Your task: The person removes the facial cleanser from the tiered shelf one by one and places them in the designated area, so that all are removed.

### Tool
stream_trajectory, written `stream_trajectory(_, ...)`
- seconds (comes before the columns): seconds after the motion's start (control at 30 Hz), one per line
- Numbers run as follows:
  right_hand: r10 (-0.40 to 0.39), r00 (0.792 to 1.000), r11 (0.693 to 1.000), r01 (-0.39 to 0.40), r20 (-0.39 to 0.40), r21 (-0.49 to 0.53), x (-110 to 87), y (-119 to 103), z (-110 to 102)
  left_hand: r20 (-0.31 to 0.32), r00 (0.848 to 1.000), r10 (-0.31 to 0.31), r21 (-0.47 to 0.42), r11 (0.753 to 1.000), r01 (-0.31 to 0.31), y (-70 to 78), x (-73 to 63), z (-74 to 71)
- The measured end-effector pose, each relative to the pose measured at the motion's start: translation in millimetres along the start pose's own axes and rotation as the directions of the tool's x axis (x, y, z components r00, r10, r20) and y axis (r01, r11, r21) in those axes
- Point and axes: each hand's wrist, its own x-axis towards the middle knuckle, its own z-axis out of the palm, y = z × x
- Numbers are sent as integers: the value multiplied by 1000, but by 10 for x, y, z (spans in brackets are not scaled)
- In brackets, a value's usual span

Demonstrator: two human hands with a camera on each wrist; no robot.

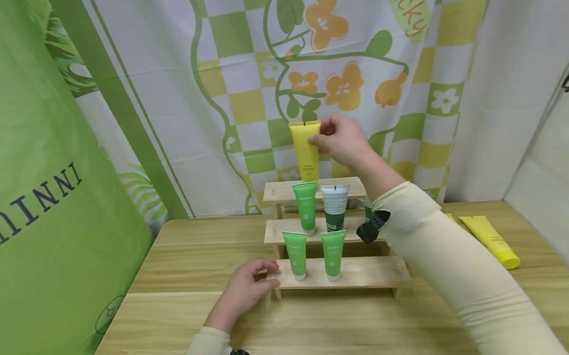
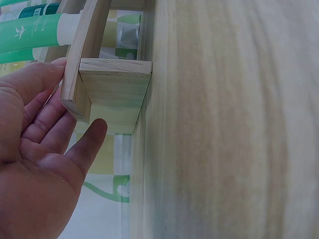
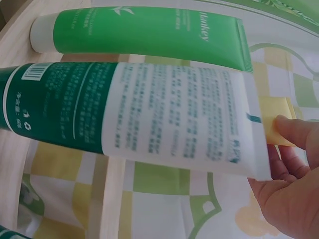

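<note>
My right hand (image 1: 346, 142) pinches the upper right edge of a yellow squeeze tube (image 1: 306, 150). The tube stands upright at the top step of a wooden three-step rack (image 1: 369, 276); its lower end is partly hidden. With fingers about the left end of the lowest step, my left hand (image 1: 248, 287) holds the rack, the board lying between finger and thumb in the left wrist view. A green tube (image 1: 306, 207) and a white and dark green tube (image 1: 336, 204) stand on the middle step. Two green tubes (image 1: 297, 255) stand on the lowest step.
A yellow tube (image 1: 491, 240) lies on the wooden table (image 1: 335, 341) to the right, another mostly hidden behind my right sleeve. Behind my right wrist, a dark green item is partly covered. A patterned curtain (image 1: 159, 98) hangs behind; green fabric (image 1: 22, 143) stands left.
</note>
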Motion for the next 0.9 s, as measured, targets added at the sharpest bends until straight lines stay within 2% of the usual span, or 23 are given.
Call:
stream_trajectory(0.17, 8, 1000, 1000, -7, -5, 15, -42, -37, -77, -1, 1000, -13, 0, 1000, 13, -9, -3, 10)
stream_trajectory(0.47, 11, 999, 1000, -11, -45, -15, -100, -77, -304, 1, 1000, -25, -6, 1000, 25, -2, -4, 7)
stream_trajectory(0.67, -3, 998, 1000, 3, -66, 1, -132, -62, -443, -10, 1000, -28, -1, 1000, 28, -1, -3, 10)
stream_trajectory(0.9, 13, 995, 999, -16, -100, -30, -188, -10, -602, -9, 1000, -30, -3, 1000, 30, 1, -4, 23)
